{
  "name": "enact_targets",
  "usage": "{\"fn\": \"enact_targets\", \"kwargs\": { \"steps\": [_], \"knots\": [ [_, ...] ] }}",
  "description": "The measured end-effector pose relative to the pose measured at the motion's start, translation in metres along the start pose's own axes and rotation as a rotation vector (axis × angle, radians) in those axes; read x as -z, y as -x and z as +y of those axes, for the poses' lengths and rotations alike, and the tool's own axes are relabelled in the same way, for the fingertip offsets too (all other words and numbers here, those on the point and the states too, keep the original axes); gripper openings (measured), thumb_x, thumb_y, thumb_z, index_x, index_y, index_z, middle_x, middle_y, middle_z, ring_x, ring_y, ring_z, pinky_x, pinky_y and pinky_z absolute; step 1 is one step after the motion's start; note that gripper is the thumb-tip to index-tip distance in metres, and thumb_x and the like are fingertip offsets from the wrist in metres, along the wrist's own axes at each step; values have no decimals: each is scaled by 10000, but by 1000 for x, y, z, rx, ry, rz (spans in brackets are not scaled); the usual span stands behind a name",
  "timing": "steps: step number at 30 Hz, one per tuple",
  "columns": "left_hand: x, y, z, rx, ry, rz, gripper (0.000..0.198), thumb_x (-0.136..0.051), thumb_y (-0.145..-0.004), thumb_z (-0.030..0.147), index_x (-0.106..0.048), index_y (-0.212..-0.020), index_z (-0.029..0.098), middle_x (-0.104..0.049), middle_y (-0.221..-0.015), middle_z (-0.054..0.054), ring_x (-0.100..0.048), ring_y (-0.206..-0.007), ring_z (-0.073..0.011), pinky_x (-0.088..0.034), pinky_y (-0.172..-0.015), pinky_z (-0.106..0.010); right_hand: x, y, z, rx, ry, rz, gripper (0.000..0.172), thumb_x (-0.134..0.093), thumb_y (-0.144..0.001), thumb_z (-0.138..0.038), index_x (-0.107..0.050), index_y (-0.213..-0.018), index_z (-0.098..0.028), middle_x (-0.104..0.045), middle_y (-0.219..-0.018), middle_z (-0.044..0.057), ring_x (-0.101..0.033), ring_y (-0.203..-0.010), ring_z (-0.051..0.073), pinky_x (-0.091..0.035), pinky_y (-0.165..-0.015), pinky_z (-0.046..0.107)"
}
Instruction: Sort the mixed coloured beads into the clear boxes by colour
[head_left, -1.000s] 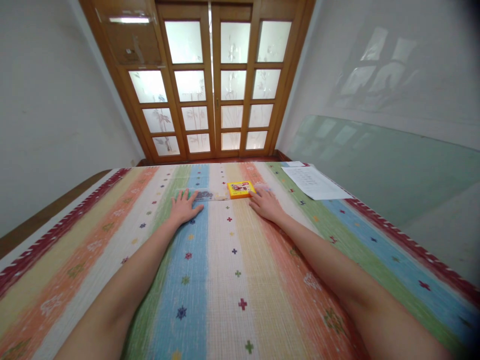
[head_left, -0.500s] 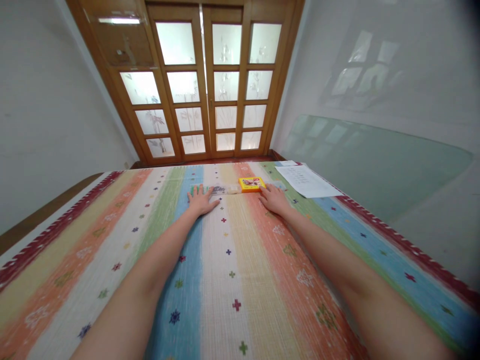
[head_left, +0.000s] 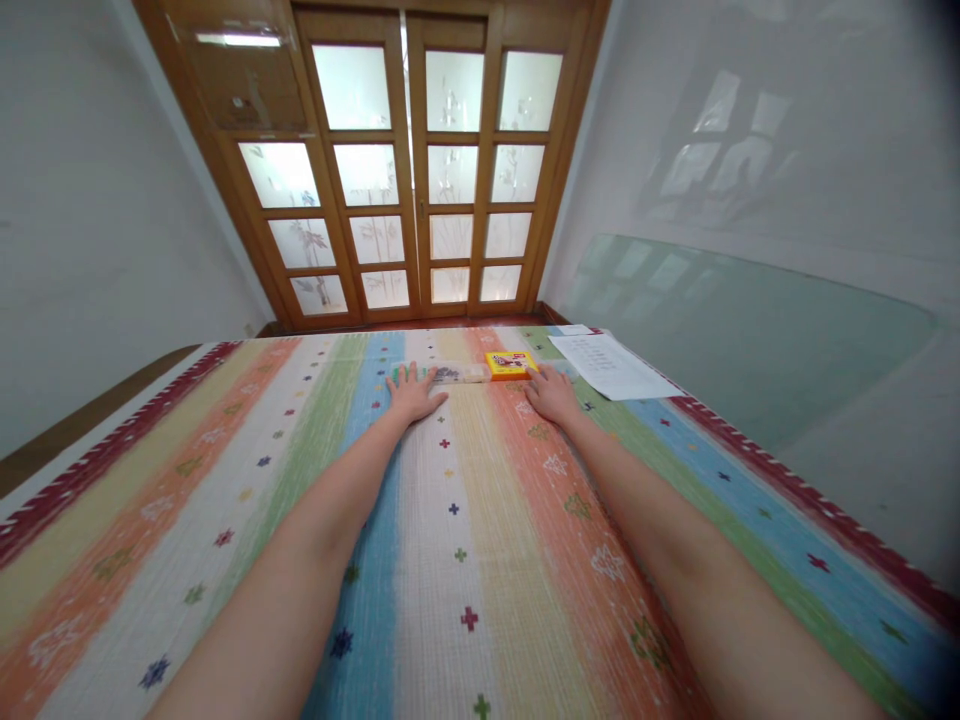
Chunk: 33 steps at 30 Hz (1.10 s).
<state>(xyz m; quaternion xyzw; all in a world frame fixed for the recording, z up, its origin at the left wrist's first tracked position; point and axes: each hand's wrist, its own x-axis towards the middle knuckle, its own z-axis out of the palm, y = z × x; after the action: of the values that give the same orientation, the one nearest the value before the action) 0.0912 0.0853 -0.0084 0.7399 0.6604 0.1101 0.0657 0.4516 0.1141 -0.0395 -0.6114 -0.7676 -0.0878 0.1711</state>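
Observation:
Both my arms stretch forward over a striped, many-coloured cloth (head_left: 465, 520). My left hand (head_left: 413, 393) lies flat on it with fingers spread, its fingertips at a clear plastic case (head_left: 450, 374) that has dark and green things inside. My right hand (head_left: 553, 392) also rests palm down with fingers out, just right of a small yellow box (head_left: 510, 364) with a printed picture. Neither hand holds anything. The yellow box and the clear case lie side by side near the far edge of the cloth.
A white printed sheet of paper (head_left: 607, 364) lies at the far right of the cloth. Beyond the cloth stand wooden doors with frosted glass panes (head_left: 420, 170). A glass panel (head_left: 742, 320) leans against the right wall.
The view has swung a little to the left, so hands, box and case sit further right in the picture. Both hands stay flat on the cloth beside the box and case.

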Motion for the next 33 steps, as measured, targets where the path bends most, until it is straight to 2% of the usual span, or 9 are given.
{"fn": "enact_targets", "kwargs": {
  "steps": [7,11,13,18,21,24,26,29,33],
  "knots": [
    [2,-2,9,6,29,27,830,-461,-916,736,-299,-1643,370,-89,-1760,-88,-9,-1594,-476,-34,-1189,-779,2,-4,3,-18,-9,14,557,-452,-998,-435,-540,-1492,-194,-501,-1537,182,-426,-1424,350,-301,-1186,552],
    [7,11,7,-72,-6,174,773,-445,-972,647,-245,-1662,360,-68,-1764,-64,55,-1615,-393,9,-1237,-706,8,0,-2,31,-36,57,578,-445,-1009,-432,-518,-1510,-154,-463,-1576,185,-425,-1440,334,-330,-1189,507],
    [9,22,1,-136,-36,189,743,-444,-990,601,-251,-1662,349,-100,-1762,-58,25,-1624,-346,21,-1267,-646,13,4,-12,72,-62,86,573,-425,-1020,-419,-513,-1517,-149,-440,-1599,177,-413,-1459,326,-333,-1197,503],
    [9,58,-26,-297,-65,74,754,-436,-993,610,-266,-1660,302,-200,-1744,-53,-116,-1619,-296,-37,-1307,-531,26,27,-67,261,-180,-15,538,-409,-1035,-414,-531,-1514,-203,-437,-1614,136,-401,-1487,288,-342,-1213,493],
    [8,79,-38,-288,-77,-17,769,-412,-982,675,-298,-1650,311,-234,-1734,-65,-174,-1606,-314,-83,-1297,-553,33,45,-117,376,-254,-175,596,-385,-1051,-517,-478,-1557,-214,-379,-1654,141,-390,-1503,279,-329,-1223,479],
    [8,95,-40,-262,-92,-98,778,-388,-965,738,-323,-1638,352,-209,-1741,-55,-160,-1607,-349,-82,-1279,-607,38,60,-163,425,-249,-299,679,-368,-1024,-674,-444,-1579,-291,-370,-1661,140,-335,-1535,330,-236,-1242,594],
    [9,102,-38,-277,-92,-123,793,-382,-950,776,-329,-1633,376,-189,-1745,-49,-138,-1609,-367,-58,-1272,-632,40,66,-183,413,-243,-349,774,-353,-987,-764,-402,-1605,-300,-309,-1688,165,-266,-1564,370,-192,-1230,664],
    [11,107,-36,-290,-88,-136,817,-379,-932,810,-318,-1634,395,-167,-1749,-51,-126,-1611,-377,-44,-1267,-648,42,69,-196,403,-242,-376,859,-315,-961,-816,-328,-1643,-294,-235,-1713,179,-193,-1587,390,-131,-1226,708],
    [14,107,-36,-301,-91,-161,845,-387,-922,822,-292,-1643,392,-131,-1752,-65,-102,-1613,-388,-42,-1258,-669,44,69,-190,450,-250,-429,923,-341,-945,-829,-256,-1670,-263,-165,-1726,189,-128,-1603,387,-89,-1231,714]
  ]
}}
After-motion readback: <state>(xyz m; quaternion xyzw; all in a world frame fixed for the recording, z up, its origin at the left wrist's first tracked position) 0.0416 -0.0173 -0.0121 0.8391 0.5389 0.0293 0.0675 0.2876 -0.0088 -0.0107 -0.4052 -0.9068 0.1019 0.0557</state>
